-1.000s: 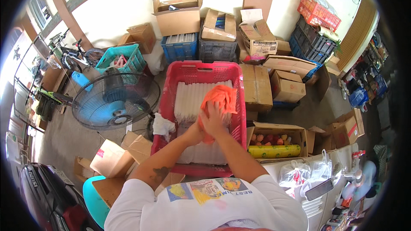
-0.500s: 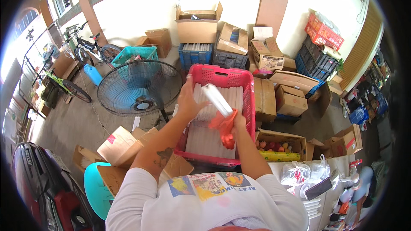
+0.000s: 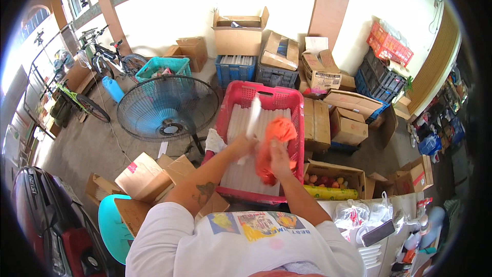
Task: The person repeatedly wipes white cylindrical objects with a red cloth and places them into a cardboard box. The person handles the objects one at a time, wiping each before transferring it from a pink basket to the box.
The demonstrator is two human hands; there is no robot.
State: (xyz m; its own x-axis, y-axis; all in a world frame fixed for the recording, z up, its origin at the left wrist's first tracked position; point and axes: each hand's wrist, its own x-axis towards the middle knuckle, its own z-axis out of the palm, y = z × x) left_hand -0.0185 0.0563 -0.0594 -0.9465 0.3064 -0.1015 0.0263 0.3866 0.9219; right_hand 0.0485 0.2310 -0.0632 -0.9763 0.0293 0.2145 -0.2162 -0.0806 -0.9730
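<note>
A red plastic crate (image 3: 299, 149) stands in front of me, filled with rows of long white candles (image 3: 274, 114). Over it, my left hand (image 3: 245, 146) grips a white candle (image 3: 253, 114), which stands up out of the fist, smeared by motion. My right hand (image 3: 280, 160) clutches an orange-red cloth (image 3: 279, 131) close to the left hand. Part of the cloth hangs below the fingers, over the candles. Another white cloth (image 3: 214, 141) lies on the crate's left rim.
A large stand fan (image 3: 169, 107) is left of the crate. Cardboard boxes (image 3: 316, 123) crowd its right side, with an open box (image 3: 335, 166) of round colourful items nearby. A teal chair (image 3: 110, 225) and a dark red vehicle (image 3: 46, 220) are at lower left.
The candle came out of the cloth in my right hand and is now upright in my left hand. My left hand moved down and right; the cloth spread and rose.
</note>
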